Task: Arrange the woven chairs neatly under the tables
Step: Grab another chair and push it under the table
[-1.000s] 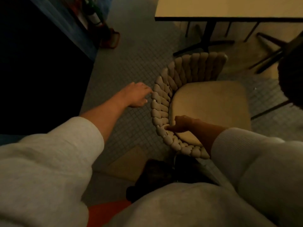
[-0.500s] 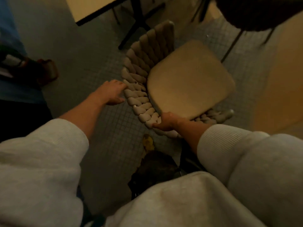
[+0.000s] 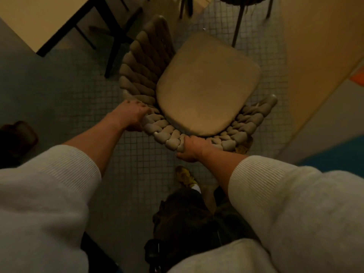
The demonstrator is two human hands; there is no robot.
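A woven chair (image 3: 204,91) with a beige seat cushion and a thick braided backrest stands on the tiled floor just in front of me. My left hand (image 3: 132,115) grips the left part of the braided backrest rim. My right hand (image 3: 192,147) holds the rim at its near middle, fingers curled over the braids. A light-topped table (image 3: 35,18) with dark legs stands at the upper left, its corner apart from the chair's left arm.
A second, dark chair (image 3: 242,2) shows only its legs at the top. A tan wall or panel (image 3: 315,56) runs along the right. A dark object (image 3: 17,138) sits on the floor at the far left. My shoe (image 3: 185,176) stands behind the chair.
The chair has turned so its backrest faces me. My left hand went from touching the rim to gripping it, and my right hand stayed on the rim; the view shifted right.
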